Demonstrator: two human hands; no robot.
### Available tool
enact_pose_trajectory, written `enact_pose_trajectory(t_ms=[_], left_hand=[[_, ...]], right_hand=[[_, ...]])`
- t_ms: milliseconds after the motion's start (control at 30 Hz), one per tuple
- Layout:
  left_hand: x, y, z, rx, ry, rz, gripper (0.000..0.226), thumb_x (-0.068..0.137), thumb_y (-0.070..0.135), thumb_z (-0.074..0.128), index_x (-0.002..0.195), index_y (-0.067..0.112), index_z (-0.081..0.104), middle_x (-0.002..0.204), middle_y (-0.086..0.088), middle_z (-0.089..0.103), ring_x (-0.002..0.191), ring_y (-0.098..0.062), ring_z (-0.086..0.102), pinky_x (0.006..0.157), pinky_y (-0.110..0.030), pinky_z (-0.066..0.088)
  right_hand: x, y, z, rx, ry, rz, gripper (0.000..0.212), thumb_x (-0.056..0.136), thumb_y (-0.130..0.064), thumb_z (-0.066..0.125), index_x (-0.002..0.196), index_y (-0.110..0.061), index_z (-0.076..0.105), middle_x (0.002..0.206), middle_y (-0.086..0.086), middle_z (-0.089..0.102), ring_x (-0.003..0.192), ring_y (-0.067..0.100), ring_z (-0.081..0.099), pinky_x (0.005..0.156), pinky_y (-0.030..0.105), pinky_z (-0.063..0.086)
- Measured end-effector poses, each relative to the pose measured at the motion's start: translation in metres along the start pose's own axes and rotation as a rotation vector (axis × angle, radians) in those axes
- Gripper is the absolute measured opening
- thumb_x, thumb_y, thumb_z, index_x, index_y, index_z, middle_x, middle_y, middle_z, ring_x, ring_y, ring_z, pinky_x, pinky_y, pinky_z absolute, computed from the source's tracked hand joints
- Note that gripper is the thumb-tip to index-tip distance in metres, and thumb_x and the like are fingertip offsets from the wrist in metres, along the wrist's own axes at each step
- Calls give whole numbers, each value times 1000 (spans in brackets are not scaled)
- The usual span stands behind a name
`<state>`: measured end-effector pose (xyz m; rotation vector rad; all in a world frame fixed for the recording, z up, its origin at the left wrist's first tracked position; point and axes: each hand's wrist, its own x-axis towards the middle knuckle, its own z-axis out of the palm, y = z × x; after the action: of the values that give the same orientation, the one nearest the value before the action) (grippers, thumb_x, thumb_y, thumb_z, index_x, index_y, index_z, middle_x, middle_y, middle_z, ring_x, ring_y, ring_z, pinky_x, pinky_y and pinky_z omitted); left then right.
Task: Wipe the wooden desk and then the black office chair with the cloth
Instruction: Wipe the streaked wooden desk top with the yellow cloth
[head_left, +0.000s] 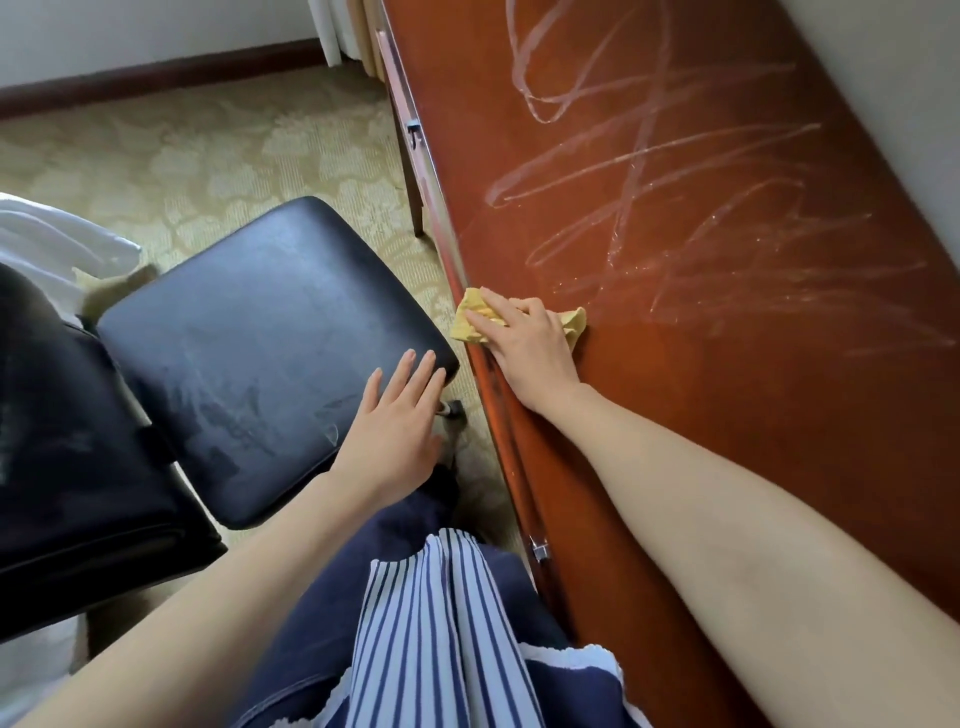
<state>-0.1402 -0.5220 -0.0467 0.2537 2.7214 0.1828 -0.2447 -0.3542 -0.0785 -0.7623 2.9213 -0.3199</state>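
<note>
I am pressing the cloth (470, 322) under my flat right hand (524, 348) at the tabletop's (727, 415) front edge, left hand (397, 431) resting open on the chair (249, 322), risking pushing the cloth off the lip.

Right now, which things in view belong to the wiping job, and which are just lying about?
Job: yellow cloth, pressed by the right hand on the wooden desk; black office chair, left hand resting on its seat.
Lying about: white fabric at the left edge; patterned carpet; metal fitting on the desk front.
</note>
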Motion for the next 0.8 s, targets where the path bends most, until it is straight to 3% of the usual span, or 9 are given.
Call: enact_pose_trajectory(t_ms=[233, 367, 600, 800], left_hand=[[12, 27, -4, -35, -26, 53, 72, 98, 32, 43, 152, 12, 0, 161, -3, -5, 147, -22, -8, 117, -42, -3], [23, 57, 2, -6, -88, 128, 77, 98, 45, 40, 152, 10, -3, 160, -7, -11, 147, -23, -12, 117, -43, -3], [34, 110, 9, 183, -245, 371, 119, 75, 69, 60, 151, 15, -14, 157, -10, -23, 144, -34, -19, 114, -56, -3], [48, 133, 2, 444, -319, 418, 138, 62, 71, 70, 147, 17, -25, 154, -16, -28, 142, -43, -19, 112, -61, 0]], right_hand=[[-87, 1, -2, 92, 25, -87, 44, 91, -16, 60, 133, -27, 54, 143, -1, 47, 115, 30, 50, 93, 42, 39], [-160, 7, 2, 83, 48, -64, 47, 84, -15, 70, 128, -25, 59, 138, -2, 52, 110, 28, 56, 89, 40, 45], [-254, 16, 6, 91, 74, 41, 54, 79, -14, 74, 129, -28, 58, 139, -7, 51, 113, 24, 56, 90, 39, 48], [-274, 63, -9, 71, 127, 218, 58, 74, -2, 76, 126, -21, 62, 135, 1, 55, 105, 28, 58, 83, 46, 53]])
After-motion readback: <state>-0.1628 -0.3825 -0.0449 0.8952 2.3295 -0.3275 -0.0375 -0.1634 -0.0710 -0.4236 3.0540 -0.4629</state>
